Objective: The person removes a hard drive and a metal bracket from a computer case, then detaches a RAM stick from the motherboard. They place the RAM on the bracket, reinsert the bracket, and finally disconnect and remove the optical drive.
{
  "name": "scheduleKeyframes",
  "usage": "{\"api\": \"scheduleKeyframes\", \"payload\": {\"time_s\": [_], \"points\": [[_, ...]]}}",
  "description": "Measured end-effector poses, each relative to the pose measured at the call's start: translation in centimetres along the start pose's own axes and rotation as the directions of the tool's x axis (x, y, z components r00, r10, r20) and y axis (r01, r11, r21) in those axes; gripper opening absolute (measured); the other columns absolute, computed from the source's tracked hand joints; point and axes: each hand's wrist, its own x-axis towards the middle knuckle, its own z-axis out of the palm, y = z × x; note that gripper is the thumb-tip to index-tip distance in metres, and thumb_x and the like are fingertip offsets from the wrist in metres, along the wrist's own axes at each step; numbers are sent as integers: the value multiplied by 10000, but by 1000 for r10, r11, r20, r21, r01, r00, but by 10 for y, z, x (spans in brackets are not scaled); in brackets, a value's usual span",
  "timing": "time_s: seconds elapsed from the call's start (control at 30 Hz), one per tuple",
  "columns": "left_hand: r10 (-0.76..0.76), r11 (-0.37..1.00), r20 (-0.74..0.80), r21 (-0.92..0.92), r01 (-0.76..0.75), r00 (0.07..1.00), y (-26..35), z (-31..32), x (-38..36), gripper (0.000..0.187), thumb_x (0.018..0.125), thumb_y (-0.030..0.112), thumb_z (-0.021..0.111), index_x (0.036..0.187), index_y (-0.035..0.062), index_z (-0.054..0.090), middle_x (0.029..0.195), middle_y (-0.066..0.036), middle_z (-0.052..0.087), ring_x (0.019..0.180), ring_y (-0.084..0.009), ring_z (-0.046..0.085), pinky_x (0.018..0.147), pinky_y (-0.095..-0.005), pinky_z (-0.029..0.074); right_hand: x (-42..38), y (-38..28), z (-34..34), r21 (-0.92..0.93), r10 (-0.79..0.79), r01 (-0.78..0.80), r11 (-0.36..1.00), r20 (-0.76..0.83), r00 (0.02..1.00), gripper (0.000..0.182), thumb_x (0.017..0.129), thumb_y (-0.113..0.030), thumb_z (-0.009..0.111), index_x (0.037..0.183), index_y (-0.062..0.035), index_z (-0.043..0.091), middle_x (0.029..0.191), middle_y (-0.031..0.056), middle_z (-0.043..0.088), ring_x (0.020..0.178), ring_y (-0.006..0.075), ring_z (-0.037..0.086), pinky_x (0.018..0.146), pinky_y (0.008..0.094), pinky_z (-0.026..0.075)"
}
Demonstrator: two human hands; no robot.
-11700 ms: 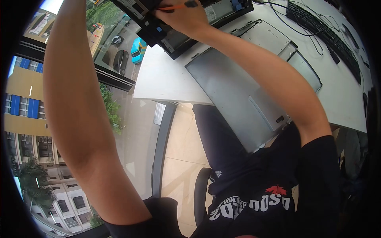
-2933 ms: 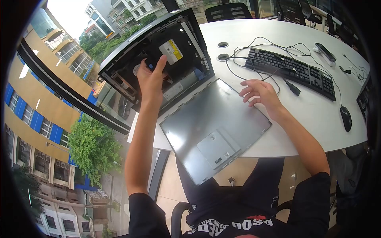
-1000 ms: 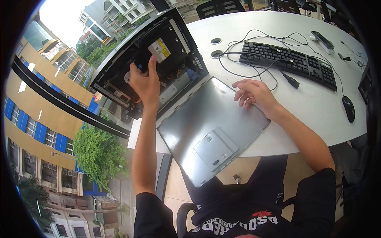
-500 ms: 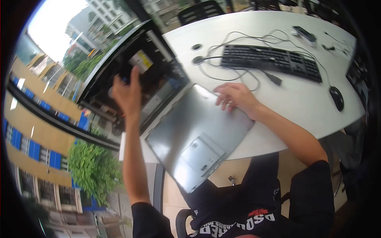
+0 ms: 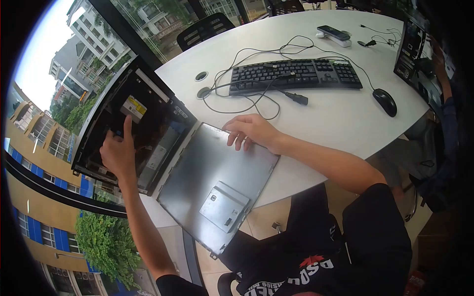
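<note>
My left hand reaches into an open computer case at the left of the desk. Its fingers are apart, with thumb and forefinger raised just below a metal box with a yellow label. Some of the fingertips are hidden against the dark interior. Beside the case lies a shiny metal side panel, its near corner jutting past the desk edge above my lap. Over the panel's far corner rests my right hand, fingers loosely bent and apart, their tips at the panel's edge and surface.
Behind the panel a black keyboard lies among loose cables, with a power plug in front. A mouse is to the right, a phone farther back. Another person's arm shows beside a second opened case.
The whole view has shifted, so the case, panel and keyboard appear farther left. My left hand stays inside the case and my right hand stays at the panel's far corner.
</note>
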Motion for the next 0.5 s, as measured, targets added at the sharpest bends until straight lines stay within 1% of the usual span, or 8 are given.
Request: {"api": "scheduleKeyframes", "payload": {"time_s": [0.03, 0.13, 0.23, 0.27, 0.33, 0.43, 0.5], "points": [[11, 998, -22, 65, -10, 1000, -2, 2, 1, 685, 919, 686, 645, 827, 16, 751, 551, -19, 670, 470, -166, 669, 590, -300, 539, 0, 0, 0, -7, 4, -4, 1000, 0, 1000, 392, 991, -305, 615, 1223, 7, 669, 920, 115, 742, 733, 158, 696, 639, 273, 540], [36, 994, -21, 107, -33, 999, -6, 7, 5, 722, 916, 717, 618, 789, 18, 740, 538, -21, 662, 469, -179, 668, 605, -311, 549, -2, -2, 1, -19, -1, 1, 1000, -8, 1000, 390, 991, -307, 616, 1218, 6, 669, 923, 114, 743, 736, 161, 696, 643, 274, 541], [93, 969, -16, 233, -87, 996, -10, 6, 16, 735, 916, 723, 611, 765, 13, 727, 524, -32, 652, 458, -175, 661, 594, -315, 551, -2, -1, 1, -22, -1, 1, 1000, -5, 1000, 390, 990, -309, 618, 1217, 5, 669, 926, 113, 744, 737, 161, 697, 644, 275, 540], [44, 977, 68, 206, -57, 997, -4, -1, 18, 752, 912, 728, 610, 756, 1, 727, 535, -55, 658, 505, -211, 684, 614, -343, 563, -2, -1, 2, -18, 2, -2, 1000, -8, 1000, 374, 985, -316, 625, 1184, -3, 678, 919, 112, 744, 737, 158, 695, 639, 275, 536], [-47, 987, 235, 159, 10, 971, 14, -24, 23, 787, 905, 737, 606, 739, -23, 727, 558, -103, 671, 598, -283, 730, 654, -400, 587, -2, -1, 2, -8, 7, -7, 1000, -14, 1000, 347, 977, -331, 638, 1119, -19, 696, 904, 110, 744, 738, 152, 693, 630, 275, 527], [-80, 984, 344, 179, 18, 935, 24, -39, 29, 788, 919, 729, 590, 682, -11, 720, 506, -69, 642, 515, -234, 702, 610, -366, 579, -2, -1, 2, -5, -2, 2, 1000, -9, 1000, 348, 975, -330, 640, 1118, -18, 694, 904, 110, 743, 734, 153, 692, 626, 276, 525], [-88, 981, 368, 193, 17, 926, 28, -41, 30, 788, 928, 722, 584, 653, -6, 710, 498, -67, 634, 475, -221, 680, 583, -360, 571, -2, -3, 2, -8, -1, 1, 1000, -8, 1000, 346, 973, -327, 642, 1118, -18, 693, 903, 111, 742, 733, 153, 691, 624, 277, 524]]}}
